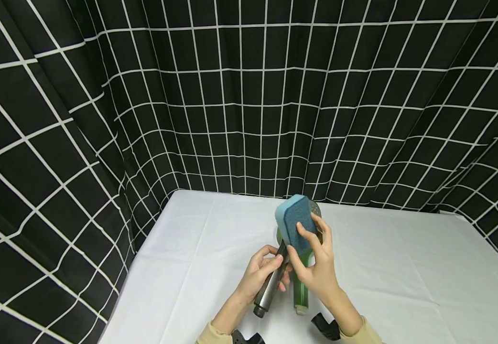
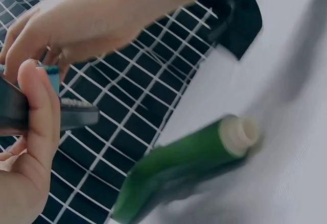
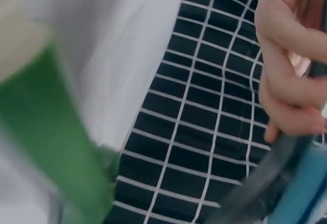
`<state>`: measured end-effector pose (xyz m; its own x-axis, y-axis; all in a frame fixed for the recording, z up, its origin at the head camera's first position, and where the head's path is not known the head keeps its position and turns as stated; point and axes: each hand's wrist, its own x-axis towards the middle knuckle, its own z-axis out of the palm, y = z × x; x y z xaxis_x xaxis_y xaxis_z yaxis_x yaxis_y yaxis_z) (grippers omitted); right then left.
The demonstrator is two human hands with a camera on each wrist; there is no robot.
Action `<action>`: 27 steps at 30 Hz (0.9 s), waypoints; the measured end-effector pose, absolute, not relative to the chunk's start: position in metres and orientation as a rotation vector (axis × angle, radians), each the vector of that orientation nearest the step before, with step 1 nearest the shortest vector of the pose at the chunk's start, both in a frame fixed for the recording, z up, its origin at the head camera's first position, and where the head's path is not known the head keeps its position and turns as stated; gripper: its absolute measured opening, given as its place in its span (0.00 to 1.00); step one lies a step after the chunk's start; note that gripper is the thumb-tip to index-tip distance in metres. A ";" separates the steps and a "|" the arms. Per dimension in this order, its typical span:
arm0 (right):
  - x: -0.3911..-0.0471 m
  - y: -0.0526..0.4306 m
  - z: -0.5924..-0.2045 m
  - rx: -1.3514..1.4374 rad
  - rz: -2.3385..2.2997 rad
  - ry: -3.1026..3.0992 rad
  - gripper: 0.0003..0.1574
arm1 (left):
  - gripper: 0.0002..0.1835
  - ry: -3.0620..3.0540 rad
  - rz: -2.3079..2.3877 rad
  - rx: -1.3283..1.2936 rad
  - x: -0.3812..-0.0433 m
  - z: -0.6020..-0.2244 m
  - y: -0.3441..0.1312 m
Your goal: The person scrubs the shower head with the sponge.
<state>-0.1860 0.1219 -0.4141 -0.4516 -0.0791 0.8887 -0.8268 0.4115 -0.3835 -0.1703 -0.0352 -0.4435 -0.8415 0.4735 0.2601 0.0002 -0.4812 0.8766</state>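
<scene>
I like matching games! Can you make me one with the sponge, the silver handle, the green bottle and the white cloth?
Things:
1. blue sponge
2. silver handle
3. green bottle
4. white cloth

Where:
A. lies on the table, unheld
B. gripped by the left hand
C. covers the table
D. pressed by the fingers of the right hand

Pairs: 1-D, 2-B, 3-A, 4-C
</scene>
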 end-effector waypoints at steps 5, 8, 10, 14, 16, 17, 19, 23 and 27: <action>-0.200 0.140 -0.419 0.799 1.024 -1.832 0.26 | 0.13 1.388 2.330 0.726 -0.172 -0.445 -0.035; -0.213 0.152 -0.412 0.721 1.018 -1.841 0.24 | 0.13 1.390 2.297 0.711 -0.172 -0.444 -0.034; -0.219 0.158 -0.408 0.656 1.029 -1.852 0.26 | 0.14 1.404 2.287 0.709 -0.172 -0.444 -0.034; -0.217 0.159 -0.409 0.665 1.037 -1.871 0.27 | 0.18 1.430 2.279 0.721 -0.172 -0.444 -0.037; -0.208 0.153 -0.412 0.749 1.022 -1.879 0.23 | 0.18 1.420 2.287 0.729 -0.173 -0.444 -0.038; -0.202 0.150 -0.414 0.805 1.010 -1.885 0.23 | 0.19 1.422 2.287 0.737 -0.173 -0.444 -0.038; -0.194 0.144 -0.417 0.907 0.985 -1.894 0.24 | 0.18 1.421 2.287 0.729 -0.174 -0.443 -0.039; -0.195 0.143 -0.416 0.958 0.978 -1.896 0.25 | 0.19 1.447 2.252 0.729 -0.174 -0.443 -0.039; -0.213 0.157 -0.410 0.803 1.026 -1.881 0.23 | 0.20 1.466 2.234 0.744 -0.172 -0.445 -0.038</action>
<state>-0.2125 0.1566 -0.4103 -0.4536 -0.1401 0.8801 -0.8158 0.4629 -0.3467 -0.1724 -0.0375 -0.4446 -0.7940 0.5637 0.2276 -0.0157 -0.3933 0.9193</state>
